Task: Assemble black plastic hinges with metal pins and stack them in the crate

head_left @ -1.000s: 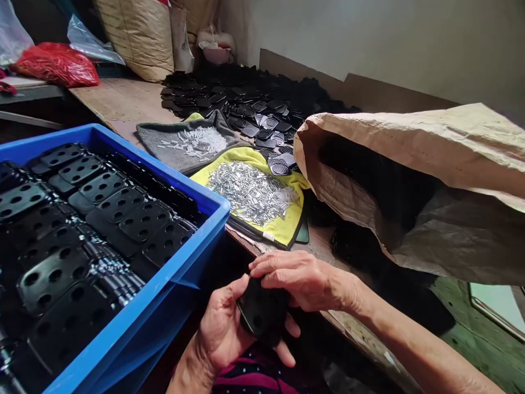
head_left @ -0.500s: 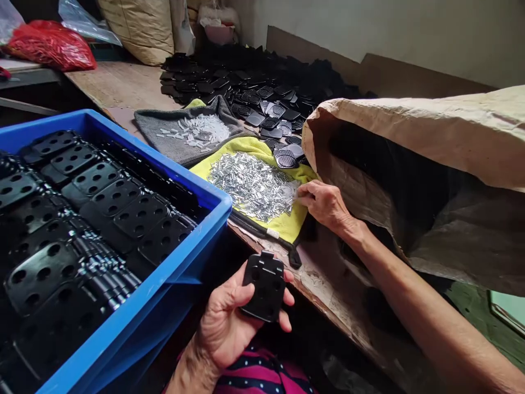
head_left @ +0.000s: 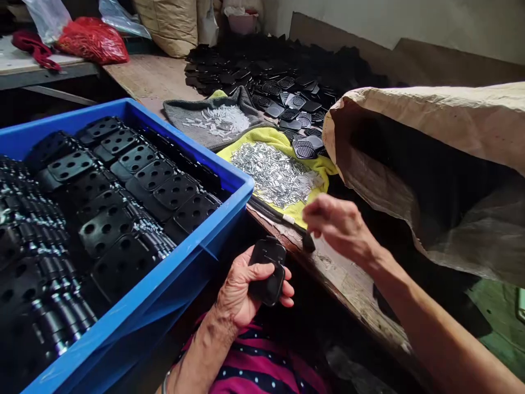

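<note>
My left hand (head_left: 238,293) is wrapped round a flat black plastic plate (head_left: 267,273) with rounded corners and a hinge-like edge at its top. The thumb presses on the plate's face, and the fingers show at its right side. My right hand (head_left: 334,221) is above the table edge, in front of a yellow cloth (head_left: 268,135). Its fingers are curled together and blurred by motion; whatever is in them cannot be made out. A heap of small shiny metal pins (head_left: 273,172) lies on that cloth, close to the right hand.
On the left, a blue crate (head_left: 192,243) holds rows of black plates with holes. A grey cloth (head_left: 176,112) carries white plastic pieces (head_left: 223,120). Behind lies a large pile of black plates (head_left: 262,65). A brown paper sack (head_left: 435,109) gapes at the right.
My right hand has left the pin heap and moved nearer the left hand, which still grips the black plate. The left thumb has shifted across the plate. The view has swung left.
</note>
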Motion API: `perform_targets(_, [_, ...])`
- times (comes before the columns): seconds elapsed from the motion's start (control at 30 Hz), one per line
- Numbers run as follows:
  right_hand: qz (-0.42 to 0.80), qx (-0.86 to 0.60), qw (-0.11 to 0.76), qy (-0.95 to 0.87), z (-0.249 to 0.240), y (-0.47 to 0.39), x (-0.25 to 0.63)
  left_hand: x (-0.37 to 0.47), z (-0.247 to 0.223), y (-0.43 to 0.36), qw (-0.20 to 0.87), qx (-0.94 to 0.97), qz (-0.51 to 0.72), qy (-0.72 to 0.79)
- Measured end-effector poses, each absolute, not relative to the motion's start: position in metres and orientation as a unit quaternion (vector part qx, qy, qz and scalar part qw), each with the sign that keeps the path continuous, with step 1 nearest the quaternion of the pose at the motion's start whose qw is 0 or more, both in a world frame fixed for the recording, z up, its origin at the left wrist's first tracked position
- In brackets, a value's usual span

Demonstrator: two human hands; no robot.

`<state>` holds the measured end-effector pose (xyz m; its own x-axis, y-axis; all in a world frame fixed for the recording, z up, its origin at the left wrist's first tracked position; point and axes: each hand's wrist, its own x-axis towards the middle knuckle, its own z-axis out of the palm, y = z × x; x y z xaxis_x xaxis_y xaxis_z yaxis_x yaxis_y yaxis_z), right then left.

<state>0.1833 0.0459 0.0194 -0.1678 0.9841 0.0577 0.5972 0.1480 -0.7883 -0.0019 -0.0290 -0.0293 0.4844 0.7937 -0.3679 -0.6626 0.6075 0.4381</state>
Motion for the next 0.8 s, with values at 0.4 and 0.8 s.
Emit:
perform_targets(0.4, [0.639, -0.488, 0.371, -0.465, -0.001, 0.011, 0.165, 0.002, -0.043, -0.031, 0.844, 0.166, 0.415, 0.297])
perform_targets(0.8, [0.325, -0.497, 0.399, -0.698, -0.011, 0.0, 0.162, 0.013, -0.046, -0.035, 0.843, 0.213, 0.38, 0.316])
